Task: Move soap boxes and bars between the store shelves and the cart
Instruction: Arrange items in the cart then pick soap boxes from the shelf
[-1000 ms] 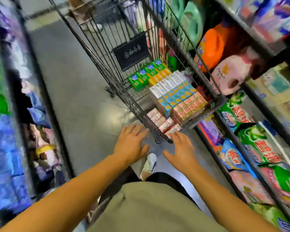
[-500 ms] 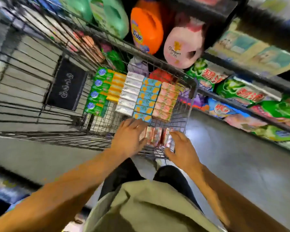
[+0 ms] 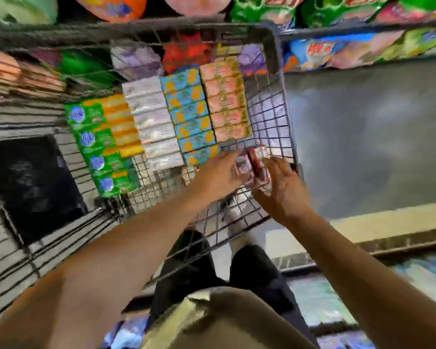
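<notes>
Soap bars [image 3: 252,165], glossy pink-wrapped blocks, sat clamped between both hands, left [image 3: 218,178] and right [image 3: 286,191], inside the wire-mesh cart [image 3: 275,109].

A wide-angle picture from a head camera, evenly and fairly brightly lit from overhead, with heavy motion blur throughout. Straight lines bend toward the edges: the wire cart [image 3: 278,79] bows outward and the shelf rail along the top curves. The bright packets on the store shelves [image 3: 350,50] smear into streaks of colour, their print unreadable. The soap boxes [image 3: 186,112] in the middle are soft but their colours stay distinct. A pale sheen of reflected light lies on the grey floor [image 3: 368,137]. The forearms at the bottom are blocky and smeared, with compression artefacts along their edges.
</notes>
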`<action>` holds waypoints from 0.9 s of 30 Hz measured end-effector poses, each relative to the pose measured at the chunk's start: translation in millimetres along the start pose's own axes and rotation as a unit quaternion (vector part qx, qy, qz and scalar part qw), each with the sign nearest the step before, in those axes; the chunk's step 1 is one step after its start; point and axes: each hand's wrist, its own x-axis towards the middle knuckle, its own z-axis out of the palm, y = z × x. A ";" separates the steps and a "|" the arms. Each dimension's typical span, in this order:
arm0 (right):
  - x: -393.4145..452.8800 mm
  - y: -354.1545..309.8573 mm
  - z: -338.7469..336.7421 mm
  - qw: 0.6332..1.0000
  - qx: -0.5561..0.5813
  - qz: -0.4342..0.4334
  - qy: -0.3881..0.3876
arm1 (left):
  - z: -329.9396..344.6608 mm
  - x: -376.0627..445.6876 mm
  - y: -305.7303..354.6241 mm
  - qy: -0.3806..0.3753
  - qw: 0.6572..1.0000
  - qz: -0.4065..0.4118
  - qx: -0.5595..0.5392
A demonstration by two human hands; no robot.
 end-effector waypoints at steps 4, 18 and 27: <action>6.2 4.3 12.3 0.999 0.032 0.037 -0.001 | 17.1 29.5 -1.5 -0.021 1.000 -0.015 -0.012; 5.3 8.3 1.1 0.996 0.090 0.020 0.014 | 61.4 32.2 -25.1 0.055 0.996 -0.025 -0.058; 10.5 1.3 3.4 0.997 0.071 0.033 0.012 | 41.0 -16.0 -30.9 0.129 0.989 -0.042 -0.066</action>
